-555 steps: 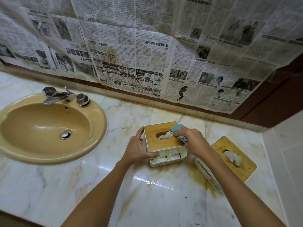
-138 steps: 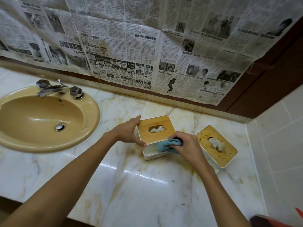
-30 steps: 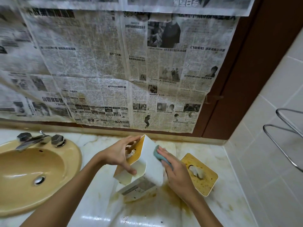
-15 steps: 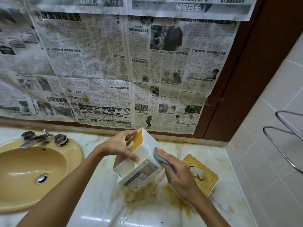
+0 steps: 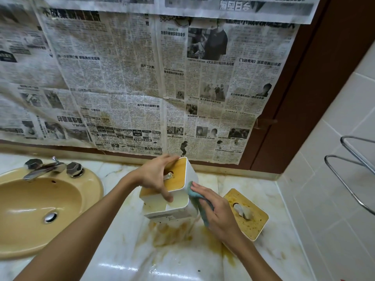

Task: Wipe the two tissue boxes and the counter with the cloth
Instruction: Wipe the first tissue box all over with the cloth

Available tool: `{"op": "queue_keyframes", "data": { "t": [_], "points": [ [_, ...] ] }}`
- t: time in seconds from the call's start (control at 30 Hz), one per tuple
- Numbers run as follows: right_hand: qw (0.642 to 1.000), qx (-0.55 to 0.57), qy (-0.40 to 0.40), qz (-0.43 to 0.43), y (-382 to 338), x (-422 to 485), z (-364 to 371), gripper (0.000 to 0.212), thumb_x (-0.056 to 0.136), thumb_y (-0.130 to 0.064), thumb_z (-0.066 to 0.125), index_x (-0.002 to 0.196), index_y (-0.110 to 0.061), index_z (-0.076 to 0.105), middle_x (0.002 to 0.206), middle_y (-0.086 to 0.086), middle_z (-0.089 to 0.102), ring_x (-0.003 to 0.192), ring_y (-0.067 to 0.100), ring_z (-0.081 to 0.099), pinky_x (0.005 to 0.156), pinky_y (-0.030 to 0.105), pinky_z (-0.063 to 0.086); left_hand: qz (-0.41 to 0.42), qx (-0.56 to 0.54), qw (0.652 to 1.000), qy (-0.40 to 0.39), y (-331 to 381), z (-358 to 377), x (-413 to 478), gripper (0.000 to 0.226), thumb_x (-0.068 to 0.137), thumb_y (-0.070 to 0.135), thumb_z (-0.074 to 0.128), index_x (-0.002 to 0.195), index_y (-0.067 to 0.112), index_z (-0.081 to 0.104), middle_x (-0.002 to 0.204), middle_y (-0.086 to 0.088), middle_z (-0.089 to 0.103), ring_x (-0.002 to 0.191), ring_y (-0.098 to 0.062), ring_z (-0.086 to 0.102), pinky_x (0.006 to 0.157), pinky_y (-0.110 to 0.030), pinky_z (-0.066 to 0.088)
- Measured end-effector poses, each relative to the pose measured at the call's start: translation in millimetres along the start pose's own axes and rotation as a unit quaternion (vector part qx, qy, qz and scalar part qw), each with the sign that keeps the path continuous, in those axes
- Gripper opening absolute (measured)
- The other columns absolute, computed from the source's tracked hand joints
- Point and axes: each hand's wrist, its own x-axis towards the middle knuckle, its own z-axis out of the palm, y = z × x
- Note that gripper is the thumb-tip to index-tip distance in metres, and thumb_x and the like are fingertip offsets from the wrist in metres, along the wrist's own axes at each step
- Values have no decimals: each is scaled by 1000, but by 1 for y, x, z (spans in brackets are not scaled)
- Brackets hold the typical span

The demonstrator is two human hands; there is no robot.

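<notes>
Stained marble counter (image 5: 125, 250), newspapered wall (image 5: 132, 78), one beige sink (image 5: 30, 209). We count two bamboo-lidded tissue boxes: the tilted box (image 5: 176, 202), our left hand (image 5: 154, 177) clamped round it, and the flat box (image 5: 253, 226) just right. Our right hand (image 5: 217, 211), fingers straight and together, presses one teal cloth (image 5: 193, 191) against the tilted box's side.

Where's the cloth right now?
Head view, right of centre: the right hand presses the cloth against the right side of the tilted box held by the left hand, just left of the second box.
</notes>
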Motion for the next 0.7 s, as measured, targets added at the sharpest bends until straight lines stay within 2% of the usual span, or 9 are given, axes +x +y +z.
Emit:
{"op": "queue_keyframes", "data": {
  "t": [0.1, 0.2, 0.23, 0.27, 0.33, 0.4, 0.5, 0.6, 0.7],
  "points": [
    [989, -10, 93, 114, 7, 16, 6, 36, 103, -9, 50, 123, -34, 67, 125, -16, 66, 118, -2, 58, 105, 34, 49, 35, 45, 998, -10, 6, 2, 2, 152, 37, 61, 97, 164, 27, 21, 153, 8, 33, 139, -14, 40, 119, -36, 36],
    [928, 141, 138, 318, 4, 36, 4, 15, 98, -35, 60, 107, -34, 73, 113, -4, 73, 103, 12, 68, 96, 44, 56, 72, 85, 994, -8, 15, 0, 3, 147, 43, 52, 101, 164, 26, 21, 150, 8, 34, 135, -12, 40, 116, -33, 38],
    [899, 195, 118, 375, 3, 41, 3, 25, 91, -51, 66, 105, -33, 73, 112, -2, 74, 102, 17, 69, 95, 45, 56, 80, 102, 991, -12, 17, -1, 3, 147, 43, 52, 101, 164, 26, 21, 149, 8, 34, 134, -12, 40, 115, -33, 39],
    [877, 229, 83, 415, 7, 45, 0, 46, 79, -68, 71, 108, -32, 73, 113, -2, 74, 105, 20, 69, 96, 47, 54, 89, 118, 989, -15, 19, -2, 3, 147, 43, 52, 100, 164, 25, 21, 149, 8, 35, 134, -12, 39, 114, -32, 39],
    [863, 250, 8, 439, 13, 46, -1, 79, 57, -84, 75, 118, -34, 70, 121, -3, 72, 113, 24, 67, 102, 49, 50, 100, 140, 985, -21, 18, -4, 5, 149, 39, 55, 99, 163, 25, 22, 147, 9, 35, 134, -12, 40, 115, -34, 40],
    [868, 251, -54, 425, 14, 42, 2, 85, 56, -81, 80, 126, -35, 65, 129, -3, 68, 116, 23, 65, 103, 46, 50, 108, 152, 982, -27, 16, -6, 6, 151, 37, 59, 97, 163, 25, 22, 146, 9, 35, 134, -13, 40, 115, -36, 41],
    [864, 246, -67, 435, 20, 37, 7, 96, 53, -73, 87, 134, -30, 57, 128, 0, 66, 113, 23, 65, 101, 44, 52, 122, 160, 979, -34, 16, -6, 6, 151, 38, 55, 100, 163, 23, 23, 144, 7, 36, 133, -13, 40, 115, -34, 39],
    [853, 283, -73, 432, 19, 36, 11, 83, 54, -64, 91, 122, -20, 71, 115, 5, 76, 110, 28, 70, 104, 47, 50, 127, 167, 977, -47, 20, -8, 5, 150, 40, 52, 101, 163, 24, 22, 143, 7, 37, 132, -13, 40, 115, -32, 39],
    [849, 288, -46, 440, 20, 36, 18, 73, 53, -62, 91, 112, -20, 77, 110, 6, 77, 110, 30, 70, 106, 49, 49, 132, 176, 974, -50, 22, -8, 7, 152, 39, 59, 100, 164, 27, 19, 144, 7, 38, 133, -15, 41, 116, -34, 39]
  ]
}}
